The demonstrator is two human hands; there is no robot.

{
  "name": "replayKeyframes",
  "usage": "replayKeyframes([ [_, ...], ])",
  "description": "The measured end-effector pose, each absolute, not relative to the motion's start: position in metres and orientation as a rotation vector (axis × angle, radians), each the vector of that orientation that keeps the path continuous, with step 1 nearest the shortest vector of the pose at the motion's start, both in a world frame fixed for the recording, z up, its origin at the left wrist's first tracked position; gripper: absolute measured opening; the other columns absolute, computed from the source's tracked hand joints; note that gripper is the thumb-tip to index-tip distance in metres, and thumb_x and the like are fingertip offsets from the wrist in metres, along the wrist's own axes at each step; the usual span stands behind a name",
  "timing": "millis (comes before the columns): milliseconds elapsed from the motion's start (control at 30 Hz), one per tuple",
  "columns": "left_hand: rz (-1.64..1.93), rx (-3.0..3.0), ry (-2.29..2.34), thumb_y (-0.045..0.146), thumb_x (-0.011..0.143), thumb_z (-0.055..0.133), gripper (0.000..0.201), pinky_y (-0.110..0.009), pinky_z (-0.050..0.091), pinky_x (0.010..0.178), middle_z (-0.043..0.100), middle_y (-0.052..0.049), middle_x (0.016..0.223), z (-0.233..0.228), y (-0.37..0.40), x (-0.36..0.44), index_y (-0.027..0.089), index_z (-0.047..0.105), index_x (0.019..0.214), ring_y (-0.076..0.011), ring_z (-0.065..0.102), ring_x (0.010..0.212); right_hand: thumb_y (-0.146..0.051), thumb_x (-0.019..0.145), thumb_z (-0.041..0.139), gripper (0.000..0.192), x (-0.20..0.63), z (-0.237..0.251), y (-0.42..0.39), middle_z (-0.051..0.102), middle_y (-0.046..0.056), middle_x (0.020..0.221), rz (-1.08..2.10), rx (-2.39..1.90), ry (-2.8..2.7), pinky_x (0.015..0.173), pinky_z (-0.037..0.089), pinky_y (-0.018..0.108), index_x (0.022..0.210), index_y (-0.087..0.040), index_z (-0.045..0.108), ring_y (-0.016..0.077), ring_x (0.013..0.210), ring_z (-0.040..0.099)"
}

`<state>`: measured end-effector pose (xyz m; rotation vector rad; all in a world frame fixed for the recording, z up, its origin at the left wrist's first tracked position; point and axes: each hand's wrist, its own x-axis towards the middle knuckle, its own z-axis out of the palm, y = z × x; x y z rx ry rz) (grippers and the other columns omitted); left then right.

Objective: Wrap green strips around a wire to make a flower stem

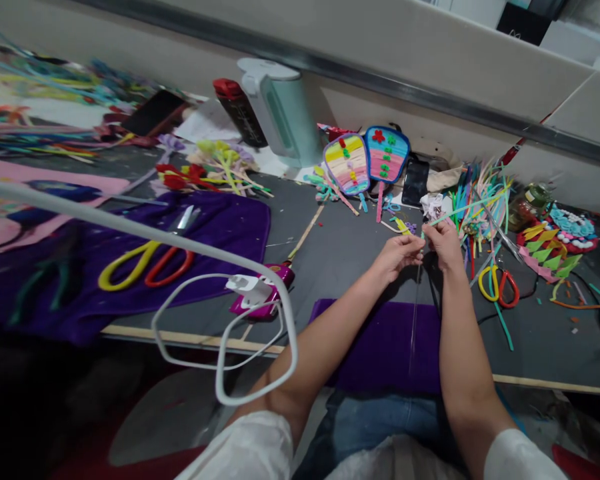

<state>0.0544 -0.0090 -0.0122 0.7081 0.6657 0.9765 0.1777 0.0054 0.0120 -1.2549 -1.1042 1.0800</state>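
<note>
My right hand (445,244) pinches a pale green pipe cleaner (467,209), whose long end slants up to the right. Close beside it, my left hand (399,256) is closed at the fingertips around the top of a thin wire (414,327). The wire hangs down over a folded purple cloth (380,340) at the table's front edge. Just where wire and pipe cleaner meet is hidden by my fingers. To the right of my right hand lie scissors with yellow and red handles (509,289), near a bundle of coloured pipe cleaners (485,200).
Two striped pipe-cleaner crafts (347,163) lean at the back beside a pale green kettle (295,113). A white cable (294,340) loops across the left foreground. More scissors (175,267) and dark green pliers (55,273) rest on a purple cloth (230,220) at left.
</note>
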Motion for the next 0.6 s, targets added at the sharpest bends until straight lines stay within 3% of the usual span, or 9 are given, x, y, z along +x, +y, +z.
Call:
replayKeyframes([
  [233, 1.156, 0.941, 0.834, 0.031, 0.058, 0.08, 0.031, -0.019, 0.042, 0.043, 0.057, 0.002, 0.056, -0.011, -0.009, 0.055, 0.011, 0.06, 0.07, -0.0064, 0.051, 0.042, -0.037, 0.067, 0.061, 0.022, 0.175, 0.003, 0.011, 0.052, -0.004, 0.053, 0.686, -1.438, -1.315, 0.05, 0.033, 0.024, 0.06, -0.018, 0.053, 0.0094, 0.05, 0.043],
  [500, 1.083, 0.728, 0.696, 0.026, 0.053, 0.084, 0.033, -0.022, 0.046, 0.049, 0.059, 0.002, 0.058, -0.01, -0.006, 0.051, 0.011, 0.061, 0.071, -0.0071, 0.053, 0.045, -0.035, 0.062, 0.069, 0.022, 0.174, 0.012, 0.005, 0.044, -0.007, 0.048, 1.123, -1.227, -1.057, 0.04, 0.024, 0.021, 0.065, -0.016, 0.058, 0.0051, 0.042, 0.033],
  [600, 1.04, 0.656, 0.616, 0.024, 0.054, 0.085, 0.033, -0.021, 0.047, 0.049, 0.059, 0.002, 0.058, -0.008, -0.007, 0.051, 0.011, 0.06, 0.072, -0.0071, 0.054, 0.046, -0.035, 0.06, 0.072, 0.025, 0.174, 0.016, 0.003, 0.046, -0.007, 0.05, 1.235, -1.178, -0.986, 0.04, 0.025, 0.019, 0.071, -0.016, 0.061, 0.0046, 0.042, 0.036],
])
